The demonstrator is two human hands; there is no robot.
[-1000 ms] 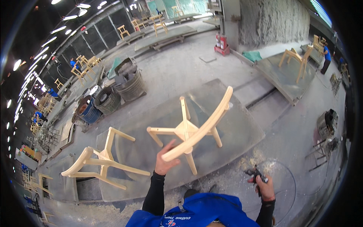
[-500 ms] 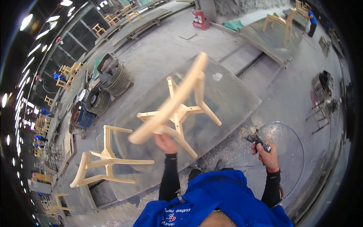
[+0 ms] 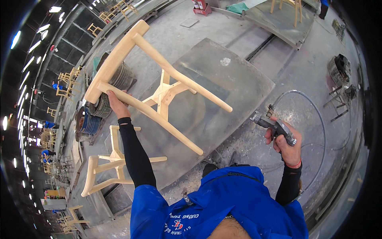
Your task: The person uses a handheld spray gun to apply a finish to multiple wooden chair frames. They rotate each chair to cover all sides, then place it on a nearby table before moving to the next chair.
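My left hand (image 3: 117,105) is closed round one leg of a pale wooden chair frame (image 3: 153,105), just below its thick curved top rail. The frame is tilted, with its rail at the far left and two long legs pointing toward me; cross-braces show between them. In my right hand (image 3: 289,143) is a dark metal spray gun (image 3: 274,126) with a grey hose (image 3: 318,107) looping to the right. Its nozzle end points left, apart from the chair frame. A second pale chair frame (image 3: 115,163) stands at the near left, partly hidden by my left arm.
A large grey metal platform (image 3: 238,91) lies under the chair frame. Metal drums (image 3: 88,123) stand at the left. Another platform (image 3: 274,20) bears a chair (image 3: 296,12) at the far right. A red rack (image 3: 202,9) stands at the back. Nearer right is a metal stand (image 3: 338,99).
The held chair frame has swung round, its top rail moving left and away from me. My left arm has stretched out to the left. The spray gun sits slightly higher in view.
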